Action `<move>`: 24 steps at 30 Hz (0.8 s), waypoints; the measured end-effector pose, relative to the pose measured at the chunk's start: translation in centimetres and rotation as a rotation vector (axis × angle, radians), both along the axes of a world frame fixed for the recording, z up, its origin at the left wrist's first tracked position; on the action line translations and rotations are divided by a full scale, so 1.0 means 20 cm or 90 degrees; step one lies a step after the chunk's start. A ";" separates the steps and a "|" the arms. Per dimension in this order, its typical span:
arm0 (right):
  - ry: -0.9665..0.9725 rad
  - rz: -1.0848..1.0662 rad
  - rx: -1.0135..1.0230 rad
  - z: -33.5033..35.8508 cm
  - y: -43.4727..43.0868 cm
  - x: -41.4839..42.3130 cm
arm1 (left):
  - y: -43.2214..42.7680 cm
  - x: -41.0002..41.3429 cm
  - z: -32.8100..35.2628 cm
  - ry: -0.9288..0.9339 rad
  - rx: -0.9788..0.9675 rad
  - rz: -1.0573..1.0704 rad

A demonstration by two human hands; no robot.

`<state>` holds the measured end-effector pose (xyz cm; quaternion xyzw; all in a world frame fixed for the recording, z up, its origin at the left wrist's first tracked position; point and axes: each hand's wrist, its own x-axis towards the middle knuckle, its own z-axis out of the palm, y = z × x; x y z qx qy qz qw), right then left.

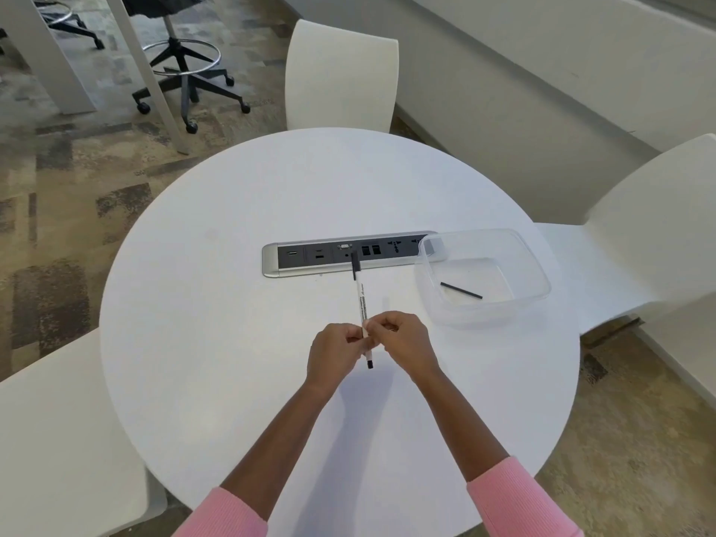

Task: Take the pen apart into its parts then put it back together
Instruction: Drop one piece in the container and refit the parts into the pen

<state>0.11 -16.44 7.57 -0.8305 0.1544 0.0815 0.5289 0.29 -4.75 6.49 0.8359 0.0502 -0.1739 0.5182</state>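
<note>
Left hand (pixel 336 352) and right hand (pixel 403 343) pinch pen (pixel 361 300) mid-table (pixel 232 304).

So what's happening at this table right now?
A person in pink sleeves holds a white pen over the round white table, with the left hand and the right hand both pinching its lower barrel. Its black cap end points away, toward the power strip. A thin black stick lies in the clear plastic container to the right. Whether it belongs to the pen is unclear.
</note>
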 end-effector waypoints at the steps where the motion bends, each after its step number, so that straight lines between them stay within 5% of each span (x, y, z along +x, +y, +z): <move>1: 0.000 0.005 -0.014 -0.01 0.01 0.01 | 0.00 0.00 -0.01 -0.011 0.020 -0.012; 12: 0.034 0.007 -0.143 -0.12 0.05 0.09 | 0.04 0.03 -0.15 -0.062 0.155 -0.039; 18: 0.078 0.084 -0.304 -0.19 0.09 0.14 | 0.10 0.04 -0.28 -0.127 0.415 -0.126; 24: 0.103 0.110 -0.352 -0.24 0.13 0.15 | 0.13 0.03 -0.37 -0.112 0.551 -0.177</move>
